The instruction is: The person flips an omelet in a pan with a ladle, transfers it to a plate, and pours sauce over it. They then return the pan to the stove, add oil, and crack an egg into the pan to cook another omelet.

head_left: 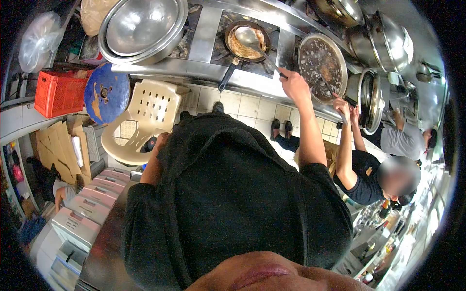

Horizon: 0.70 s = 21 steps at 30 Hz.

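Note:
My right hand [295,86] is closed round the handle of a metal ladle [246,36]. The ladle's round bowl rests in or just over a small black frying pan [234,57] on the stove. Something light brown lies in that pan, and its long dark handle [227,76] points toward me, with no hand on it. My left hand [163,140] hangs low at my side, near a beige plastic chair [156,99]. My clothing partly covers it, so its fingers do not show clearly.
Beside me on the right, a co-worker [366,177] holds a utensil in a wide pan of dark liquid [306,41]. Large metal bowls [183,24] stand on the stove's left. A red crate [60,94] and a blue round lid-like disc [114,87] are at the left.

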Tool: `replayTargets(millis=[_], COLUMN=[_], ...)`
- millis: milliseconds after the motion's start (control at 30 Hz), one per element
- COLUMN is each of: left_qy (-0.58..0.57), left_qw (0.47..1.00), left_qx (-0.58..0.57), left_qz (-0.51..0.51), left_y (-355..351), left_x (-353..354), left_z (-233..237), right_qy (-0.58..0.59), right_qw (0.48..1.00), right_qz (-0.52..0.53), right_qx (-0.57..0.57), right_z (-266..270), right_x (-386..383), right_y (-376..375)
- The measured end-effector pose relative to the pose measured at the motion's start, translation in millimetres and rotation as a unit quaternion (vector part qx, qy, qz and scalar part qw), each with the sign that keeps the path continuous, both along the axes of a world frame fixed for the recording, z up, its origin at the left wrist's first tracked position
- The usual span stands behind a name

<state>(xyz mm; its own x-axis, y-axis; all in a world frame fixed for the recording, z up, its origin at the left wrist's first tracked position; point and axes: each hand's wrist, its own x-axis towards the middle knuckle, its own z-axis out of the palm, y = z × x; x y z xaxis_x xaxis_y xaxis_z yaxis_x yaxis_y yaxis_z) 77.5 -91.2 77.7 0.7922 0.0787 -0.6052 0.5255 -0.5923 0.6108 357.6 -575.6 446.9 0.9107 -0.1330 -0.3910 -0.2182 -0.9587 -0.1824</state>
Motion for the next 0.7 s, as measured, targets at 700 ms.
replayTargets(millis=[700], left_qy=[-0.126], left_qw=[0.991], left_qx=[-0.023], left_qz=[0.038], left_y=[-79.6], left_x=[143.6], left_z=[167.1], right_qy=[-0.035], right_qw=[0.995], right_qz=[-0.034], right_qx=[0.081], right_z=[-26.8], right_x=[-59.0], right_y=[5.9])
